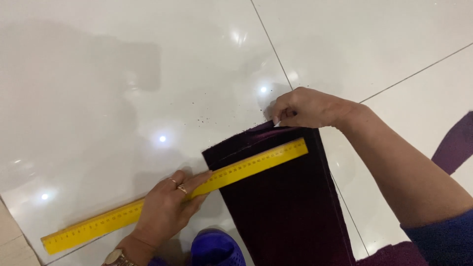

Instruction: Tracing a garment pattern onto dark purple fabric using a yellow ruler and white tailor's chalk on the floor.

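Nearest, the left hand [165, 212] lies flat, fingers spread on a long yellow ruler [172, 197], seemingly pinning it across the top edge of a dark purple cloth [281, 202] on the floor [123, 74]. Farther off, the right hand [308, 108] pinches something small and white at the cloth's far corner. The floor is glossy white tile with reflected lights.
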